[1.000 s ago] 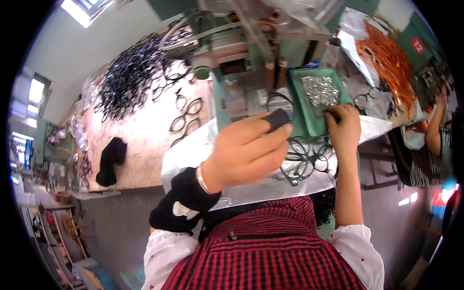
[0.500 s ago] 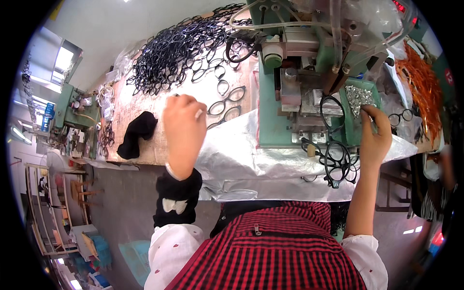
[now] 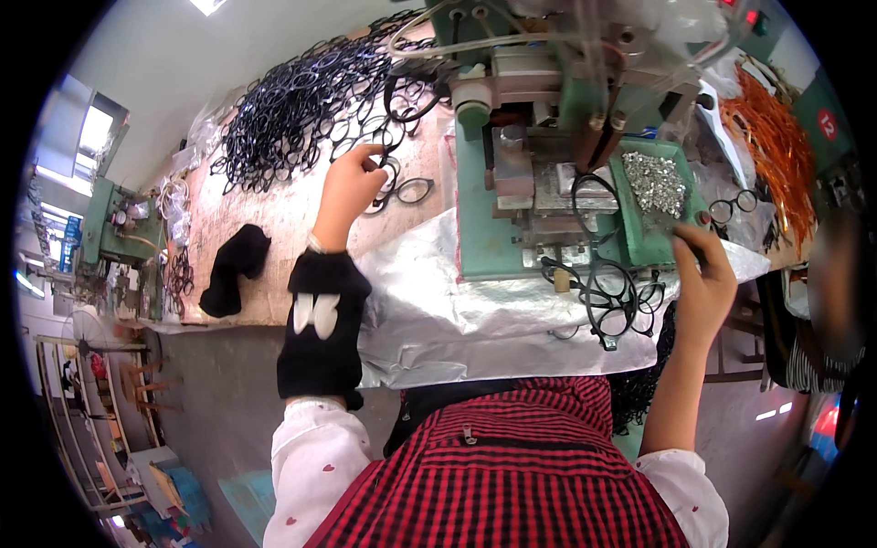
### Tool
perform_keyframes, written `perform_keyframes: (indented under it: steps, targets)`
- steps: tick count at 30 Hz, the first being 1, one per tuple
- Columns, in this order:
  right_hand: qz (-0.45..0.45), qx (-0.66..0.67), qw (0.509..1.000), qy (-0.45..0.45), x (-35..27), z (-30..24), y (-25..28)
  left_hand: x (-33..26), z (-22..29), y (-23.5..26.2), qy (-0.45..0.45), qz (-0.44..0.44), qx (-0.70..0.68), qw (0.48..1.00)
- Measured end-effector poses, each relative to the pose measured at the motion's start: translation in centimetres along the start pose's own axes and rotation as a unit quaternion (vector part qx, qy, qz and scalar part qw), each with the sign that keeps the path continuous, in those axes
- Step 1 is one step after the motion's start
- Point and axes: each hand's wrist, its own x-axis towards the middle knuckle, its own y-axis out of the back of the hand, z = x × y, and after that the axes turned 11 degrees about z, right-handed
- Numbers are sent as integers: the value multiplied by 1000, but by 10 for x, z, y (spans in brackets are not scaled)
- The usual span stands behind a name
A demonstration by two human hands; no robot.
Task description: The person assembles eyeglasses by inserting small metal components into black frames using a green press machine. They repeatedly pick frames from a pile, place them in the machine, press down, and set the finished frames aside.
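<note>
My left hand (image 3: 350, 190), in a black sleeve cover (image 3: 322, 320), is closed with its fingertips on a black eyeglass frame (image 3: 391, 172) at the near edge of a big pile of frames (image 3: 292, 110). Another loose frame (image 3: 416, 190) lies just right of it. At the right, my right hand (image 3: 708, 279) is beside the near right corner of a green tray (image 3: 642, 251) of small shiny metal parts (image 3: 653, 183). Its thumb and forefinger are bent together; anything between them is too small or blurred to make out.
A green bench machine (image 3: 475, 247) with a metal fixture (image 3: 557, 192) stands mid-table. Several black frames (image 3: 610, 306) hang at its front over silvery sheeting (image 3: 411, 301). A black cloth (image 3: 236, 265) lies at left. Orange strands (image 3: 772, 146) and another frame (image 3: 734, 208) lie at right.
My left hand has gone forward to the eyeglass frames and its fingers have closed on one. My right hand has drawn back from the metal parts toward me.
</note>
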Motion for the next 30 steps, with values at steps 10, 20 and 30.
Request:
perform_keyframes:
  steps: [10,20,30]
  targets:
    - [-93,232,965,-76,32,-49,-93,-27,-21,-9,35,-48,-42,997]
    - [-88,381,898,-203,24,-67,-92,-70,183,46,-232,184,-437,849]
    - [-134,247,953,-107,32,-56,-57,-109,231,44,74,-272,-536,796]
